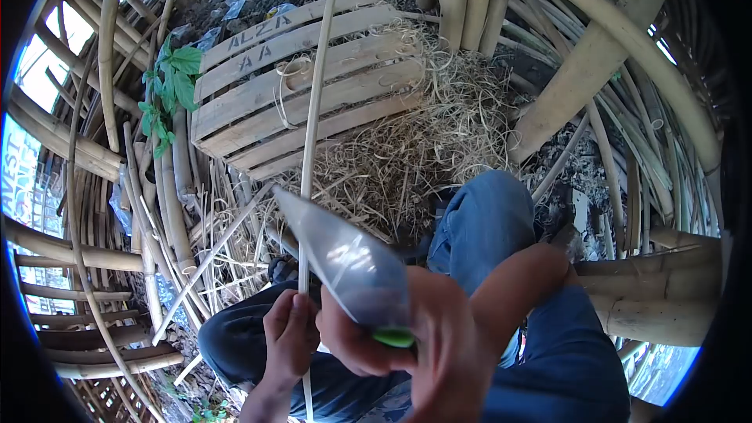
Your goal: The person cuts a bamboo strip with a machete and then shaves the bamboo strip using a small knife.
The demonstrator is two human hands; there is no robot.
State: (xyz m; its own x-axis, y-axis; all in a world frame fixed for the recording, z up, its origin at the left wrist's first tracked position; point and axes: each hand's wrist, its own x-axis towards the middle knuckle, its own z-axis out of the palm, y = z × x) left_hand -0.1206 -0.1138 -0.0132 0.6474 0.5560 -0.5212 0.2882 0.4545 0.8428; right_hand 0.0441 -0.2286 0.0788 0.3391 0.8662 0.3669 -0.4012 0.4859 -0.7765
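My left hand (290, 333) is closed around a long, pale bamboo strip (315, 110) that stands nearly upright in view. The strip's top reaches over a wooden slatted crate, and its lower end passes down between my legs. Close to the camera, my right hand (439, 337) grips a knife (345, 254) with a broad, shiny blade. A bit of its green handle (393, 338) shows between my fingers; the rest is hidden by my hand. The blade points up and left, its tip near the strip. Whether the blade touches the strip, I cannot tell.
The slatted crate (313, 70) lies ahead, lettering on top. Thin bamboo shavings (423, 141) heap beside it. Bamboo poles (470, 0) and a thick slanted post (587, 70) close in the right. A leafy plant (176, 78) grows at left. My bent knees (486, 219) flank my hands.
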